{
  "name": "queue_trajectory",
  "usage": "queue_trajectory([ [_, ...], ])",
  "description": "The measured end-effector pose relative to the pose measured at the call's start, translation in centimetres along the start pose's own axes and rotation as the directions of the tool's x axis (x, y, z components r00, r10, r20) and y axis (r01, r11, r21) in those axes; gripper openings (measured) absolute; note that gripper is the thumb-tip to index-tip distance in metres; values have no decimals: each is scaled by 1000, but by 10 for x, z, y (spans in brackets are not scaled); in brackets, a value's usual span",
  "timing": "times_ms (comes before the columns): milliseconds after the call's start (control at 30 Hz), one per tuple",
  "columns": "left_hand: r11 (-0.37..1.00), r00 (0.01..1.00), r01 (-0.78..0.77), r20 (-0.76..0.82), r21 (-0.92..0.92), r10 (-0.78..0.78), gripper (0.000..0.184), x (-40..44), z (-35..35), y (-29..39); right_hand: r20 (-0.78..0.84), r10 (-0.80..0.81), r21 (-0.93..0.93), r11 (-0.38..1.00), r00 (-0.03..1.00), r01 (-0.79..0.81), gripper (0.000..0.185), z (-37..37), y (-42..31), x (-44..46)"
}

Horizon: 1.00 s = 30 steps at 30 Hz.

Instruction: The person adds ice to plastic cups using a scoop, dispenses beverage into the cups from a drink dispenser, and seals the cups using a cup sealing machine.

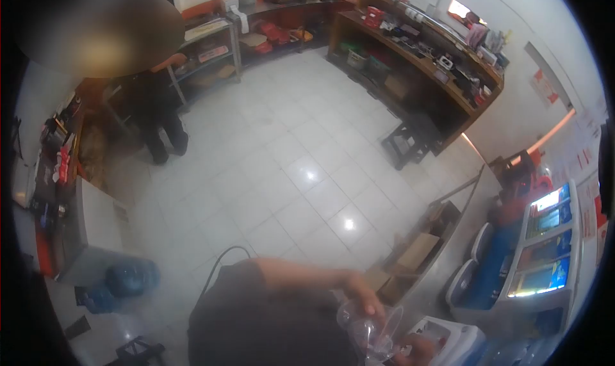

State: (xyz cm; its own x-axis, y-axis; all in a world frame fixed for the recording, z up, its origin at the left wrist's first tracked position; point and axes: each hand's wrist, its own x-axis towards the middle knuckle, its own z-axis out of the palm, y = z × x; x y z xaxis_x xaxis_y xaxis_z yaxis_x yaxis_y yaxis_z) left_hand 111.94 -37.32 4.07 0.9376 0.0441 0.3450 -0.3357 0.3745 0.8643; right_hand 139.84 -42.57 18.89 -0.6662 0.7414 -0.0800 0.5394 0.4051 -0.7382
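My left hand (368, 299) reaches across from the dark-sleeved arm, its fingers bent over clear plastic cups (371, 339) near the bottom edge. The cups look tilted, and their outlines blur together, so I cannot tell how many there are. Close to their lower right side is my right hand (418, 349), partly cut off and blurred. Its fingers do not show clearly. Just right of it stands a white container (458, 334) with its top open and some reddish thing inside.
Another person (157, 113) stands at far left by a metal shelf (204, 53). A blue water jug (131, 277) lies near a white cabinet (102, 215). Drink dispensers (544, 244) line the right. A dark stool (410, 138) sits by the wooden counter (477, 103); cardboard boxes (418, 251) rest lower right.
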Motion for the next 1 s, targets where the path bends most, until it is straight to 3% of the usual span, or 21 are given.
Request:
queue_trajectory([
  [67, 1000, 998, -8, -64, -14, 7, 85, -3, 6, 1, 38, 37, -9, 999, 999, -37, 20, 2, -2, 2],
  [167, 990, 990, -111, 92, 92, 103, 88, 2, 12, 18, -63, -31, -43, 999, 998, 28, 20, 10, -3, 4],
  [233, 966, 989, -122, 106, 226, 100, 91, -1, 18, 34, -88, 34, 47, 998, 996, -30, 19, 16, 3, 6],
  [367, 984, 998, -53, 40, 173, 47, 86, -5, 21, 41, -151, 80, 170, 984, 985, -54, 19, 30, 15, 7],
  [433, 935, 995, -100, 40, 340, 91, 84, -4, 20, 46, -289, -109, -75, 993, 951, 91, 22, 29, 13, 13],
  [567, 852, 994, -98, 94, 515, 58, 82, 18, 17, 63, -351, -178, -170, 978, 919, 124, 24, 14, 5, 15],
  [633, 758, 993, -112, 100, 643, 62, 84, 25, 18, 71, -313, -249, -331, 933, 917, 141, 24, 5, -8, 16],
  [767, 783, 990, -114, 132, 612, 41, 82, 33, 11, 74, -261, -222, -263, 953, 940, 152, 22, 2, -15, 10],
  [833, 798, 971, -49, 218, 601, -104, 79, 40, 11, 71, -199, -158, -287, 953, 967, 97, 21, 5, -19, 8],
  [1000, 898, 941, -114, 336, 426, -39, 76, 48, 16, 51, -87, -52, -192, 981, 995, 35, 19, 0, -38, 10],
])
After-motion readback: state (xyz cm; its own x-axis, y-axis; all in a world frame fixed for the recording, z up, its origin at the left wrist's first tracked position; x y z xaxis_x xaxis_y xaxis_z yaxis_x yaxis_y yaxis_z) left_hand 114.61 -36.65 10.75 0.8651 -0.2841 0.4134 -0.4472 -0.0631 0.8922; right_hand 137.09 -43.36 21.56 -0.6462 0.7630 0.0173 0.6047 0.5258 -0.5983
